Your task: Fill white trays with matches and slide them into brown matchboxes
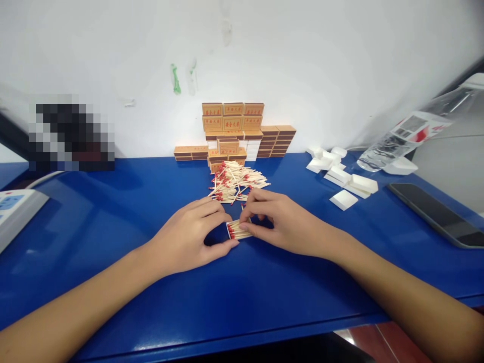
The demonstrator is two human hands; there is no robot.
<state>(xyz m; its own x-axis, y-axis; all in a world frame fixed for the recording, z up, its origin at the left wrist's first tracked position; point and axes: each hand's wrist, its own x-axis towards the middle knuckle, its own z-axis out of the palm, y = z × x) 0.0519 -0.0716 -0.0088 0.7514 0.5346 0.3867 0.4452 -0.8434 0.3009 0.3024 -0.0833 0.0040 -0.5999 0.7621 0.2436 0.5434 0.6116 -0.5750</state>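
A small white matchbox tray (227,231) lies on the blue table, filled with red-headed matches (235,234) whose heads point left. My left hand (194,234) curves round its left end, thumb at the near corner and fingertips at the far one. Over the tray's right part, my right hand (278,219) is closed, thumb and fingertips pinched on matches there; its fingers hide that end. Just beyond both hands sits a loose heap of matches (238,181). One stray match shows between heap and tray.
Stacked matchboxes (232,123) stand against the wall behind the heap. To the right are several white trays (344,199), a tilted plastic bottle (408,136) and a phone (438,214). A white device (22,212) stands at the left edge.
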